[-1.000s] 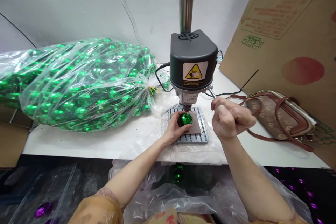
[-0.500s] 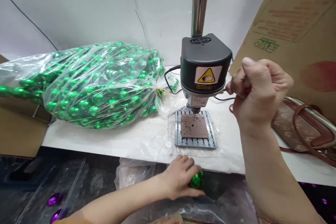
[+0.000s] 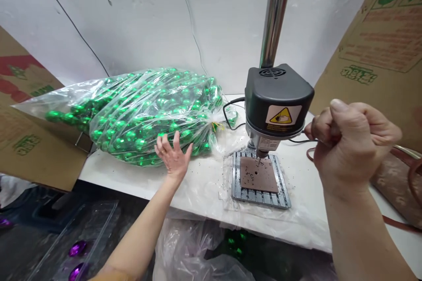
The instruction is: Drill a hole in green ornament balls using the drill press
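My left hand (image 3: 173,156) is open with its fingers spread, at the front of a clear plastic bag (image 3: 154,118) full of shiny green balls; whether it touches the bag I cannot tell. My right hand (image 3: 356,140) is closed at the right side of a small black drill press (image 3: 280,101), around its feed lever, most of which the fingers hide. The drill bit stands above a brown square board (image 3: 259,174) with a dark hole, lying on the slotted metal base (image 3: 283,199) among dark shavings.
Below the table edge, green balls (image 3: 235,242) lie by an open plastic bag (image 3: 187,246). Purple balls (image 3: 77,248) sit in a clear tray at lower left. Cardboard boxes stand left (image 3: 36,140) and right (image 3: 369,39). A patterned handbag (image 3: 395,184) rests behind my right arm.
My left hand has let go of a green ball below the table edge and moved up and left to the bag. My right hand stays at the lever. The view has shifted left.
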`<state>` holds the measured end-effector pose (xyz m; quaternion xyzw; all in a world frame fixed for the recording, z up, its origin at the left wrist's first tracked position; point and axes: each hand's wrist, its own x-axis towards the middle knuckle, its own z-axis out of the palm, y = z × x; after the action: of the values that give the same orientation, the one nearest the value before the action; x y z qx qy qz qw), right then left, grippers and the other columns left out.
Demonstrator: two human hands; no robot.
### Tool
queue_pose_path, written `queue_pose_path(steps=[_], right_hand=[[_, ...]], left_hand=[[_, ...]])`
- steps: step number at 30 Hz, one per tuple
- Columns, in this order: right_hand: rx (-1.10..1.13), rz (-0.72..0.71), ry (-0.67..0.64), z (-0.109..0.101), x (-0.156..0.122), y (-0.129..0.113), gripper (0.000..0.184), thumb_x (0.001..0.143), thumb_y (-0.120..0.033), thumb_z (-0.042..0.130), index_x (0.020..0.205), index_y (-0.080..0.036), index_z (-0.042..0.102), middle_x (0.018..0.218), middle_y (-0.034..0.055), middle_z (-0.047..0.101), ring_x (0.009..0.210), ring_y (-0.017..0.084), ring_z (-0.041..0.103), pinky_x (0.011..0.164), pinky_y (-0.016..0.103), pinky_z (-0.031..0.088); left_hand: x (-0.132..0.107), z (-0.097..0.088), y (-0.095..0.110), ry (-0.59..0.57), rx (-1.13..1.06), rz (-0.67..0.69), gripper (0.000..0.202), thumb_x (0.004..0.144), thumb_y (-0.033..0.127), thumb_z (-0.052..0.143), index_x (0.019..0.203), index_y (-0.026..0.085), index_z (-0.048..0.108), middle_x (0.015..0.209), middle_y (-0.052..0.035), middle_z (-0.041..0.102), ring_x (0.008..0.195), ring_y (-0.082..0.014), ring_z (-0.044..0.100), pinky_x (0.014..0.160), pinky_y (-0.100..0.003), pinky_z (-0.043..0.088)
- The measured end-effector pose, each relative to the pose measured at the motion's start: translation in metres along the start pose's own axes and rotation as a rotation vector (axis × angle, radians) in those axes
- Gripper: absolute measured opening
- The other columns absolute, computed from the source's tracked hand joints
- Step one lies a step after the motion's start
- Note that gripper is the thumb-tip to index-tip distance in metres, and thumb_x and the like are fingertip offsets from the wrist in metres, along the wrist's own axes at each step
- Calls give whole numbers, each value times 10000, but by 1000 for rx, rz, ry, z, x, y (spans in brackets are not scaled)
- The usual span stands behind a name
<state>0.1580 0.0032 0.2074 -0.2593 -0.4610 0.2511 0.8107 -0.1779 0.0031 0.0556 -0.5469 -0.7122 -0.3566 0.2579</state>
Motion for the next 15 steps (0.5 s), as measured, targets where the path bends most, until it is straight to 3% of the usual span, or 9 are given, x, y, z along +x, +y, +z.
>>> queue_pose_path(steps=[2,4,6,8,10,12,15], right_hand=[[-4,6,0,-1,-1,0,427,779,-224,681,469,-213,388,398,-80,364,359,67,346,392,293,279],[-2,10,6,-1,-1,1,436,780,-229,686,468,-215,382,394,-79,354,359,71,345,395,298,279],[-5,11,11,-2,-1,1,436,781,-232,688,467,-213,387,393,-79,353,359,71,349,398,297,283],[-8,8,14,-2,-1,2,433,781,-233,686,466,-210,391,392,-78,350,359,71,354,397,293,282],[-4,6,18,-1,-1,2,429,775,-229,685,465,-211,389,389,-78,346,357,73,353,392,292,274],[6,13,25,1,-1,1,424,763,-219,684,462,-213,386,387,-78,348,353,76,345,386,295,266],[15,16,55,4,-2,0,411,737,-207,680,451,-217,385,382,-76,358,344,81,336,374,299,251]], left_hand=[[16,7,-13,-10,29,5,500,860,332,749,1338,238,639,1588,-211,424,1556,-494,168,1187,-765,89],[31,14,-21,-19,-11,14,301,889,258,697,1187,299,717,1579,-132,481,1568,-458,178,1183,-765,60],[48,20,-25,-8,-94,8,130,916,250,650,983,288,755,1470,-98,605,1520,-420,318,1185,-724,129],[67,23,-24,-11,-232,8,153,935,257,606,857,250,738,1282,-101,720,1363,-367,527,1166,-642,259],[83,22,-18,-11,-429,10,187,948,286,571,855,226,722,1109,-92,769,1147,-292,663,1098,-518,400],[92,20,-9,-15,-616,9,212,956,342,561,902,215,722,1018,-70,779,998,-238,701,1007,-410,480],[97,16,0,-153,-785,55,235,938,407,600,911,208,721,1003,-57,784,955,-216,708,950,-349,510]])
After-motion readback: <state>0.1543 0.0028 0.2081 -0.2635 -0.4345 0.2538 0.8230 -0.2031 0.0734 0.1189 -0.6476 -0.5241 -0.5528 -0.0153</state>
